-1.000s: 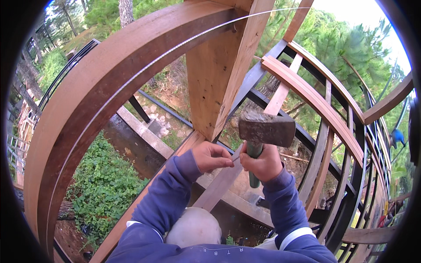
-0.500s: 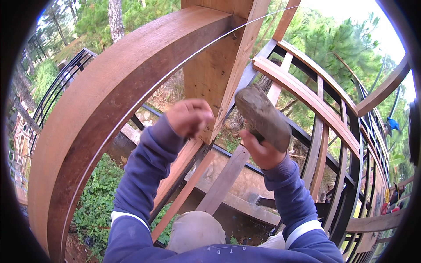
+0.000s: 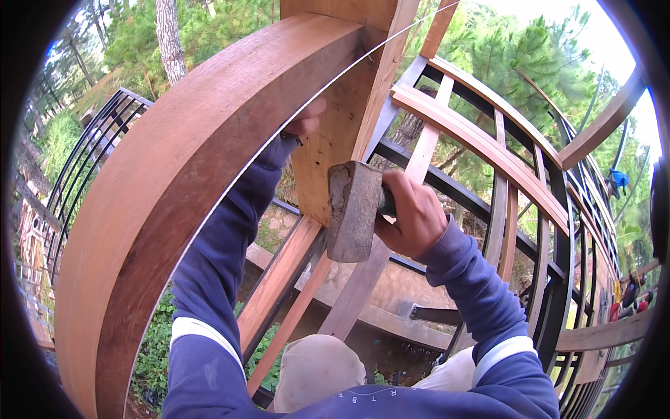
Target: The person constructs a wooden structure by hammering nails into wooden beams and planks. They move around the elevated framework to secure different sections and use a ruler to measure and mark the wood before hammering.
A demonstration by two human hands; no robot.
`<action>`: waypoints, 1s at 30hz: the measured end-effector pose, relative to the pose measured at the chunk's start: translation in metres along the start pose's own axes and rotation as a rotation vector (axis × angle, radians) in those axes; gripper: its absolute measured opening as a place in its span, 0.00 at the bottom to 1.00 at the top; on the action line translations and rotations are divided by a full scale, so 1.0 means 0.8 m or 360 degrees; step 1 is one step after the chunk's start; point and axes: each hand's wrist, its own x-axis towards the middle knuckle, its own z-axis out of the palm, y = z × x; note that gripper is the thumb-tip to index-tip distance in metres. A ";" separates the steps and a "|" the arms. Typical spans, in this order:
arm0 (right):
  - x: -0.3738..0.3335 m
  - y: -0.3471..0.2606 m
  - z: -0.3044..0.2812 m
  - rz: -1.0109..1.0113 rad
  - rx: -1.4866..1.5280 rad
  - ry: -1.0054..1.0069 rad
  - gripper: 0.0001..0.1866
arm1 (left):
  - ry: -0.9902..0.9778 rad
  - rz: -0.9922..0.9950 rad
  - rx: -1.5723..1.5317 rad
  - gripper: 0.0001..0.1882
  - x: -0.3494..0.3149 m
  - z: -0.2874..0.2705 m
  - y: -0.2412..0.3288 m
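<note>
My right hand [image 3: 415,213] is wrapped round the dark handle of a heavy hammer [image 3: 359,209]. Its worn, blocky grey head hangs in front of the lower end of a wooden post [image 3: 342,105]. My left hand [image 3: 307,120] is raised beside the post, its fingers curled. The thick curved wooden beam [image 3: 174,133] hides part of this hand, so whatever it may pinch does not show. A white string [image 3: 276,133] runs taut across the beam's near face and past the post.
A curved black metal frame [image 3: 464,199] with wooden slats [image 3: 488,153] spreads to the right. Below, wooden strips [image 3: 279,279] and a concrete ledge [image 3: 377,321] lie over lower ground with green plants [image 3: 157,349]. Another dark railing [image 3: 77,160] stands at the left.
My left hand has gone up and partly behind the curved beam. My right hand has swung the hammer left and turned its head upright, closer to the post. The view has shifted slightly.
</note>
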 end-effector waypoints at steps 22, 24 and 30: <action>0.095 0.021 0.021 -0.0616 -0.0593 0.0376 0.21 | -0.0227 -0.0294 0.0196 0.16 0.037 -0.038 0.045; 0.093 0.026 0.023 -0.0648 -0.0561 0.0435 0.20 | -0.0208 -0.0289 0.0231 0.16 0.043 -0.037 0.044; 0.089 0.005 0.023 -0.0525 -0.0490 0.0481 0.20 | -0.0129 -0.0219 0.0386 0.15 0.037 -0.022 0.050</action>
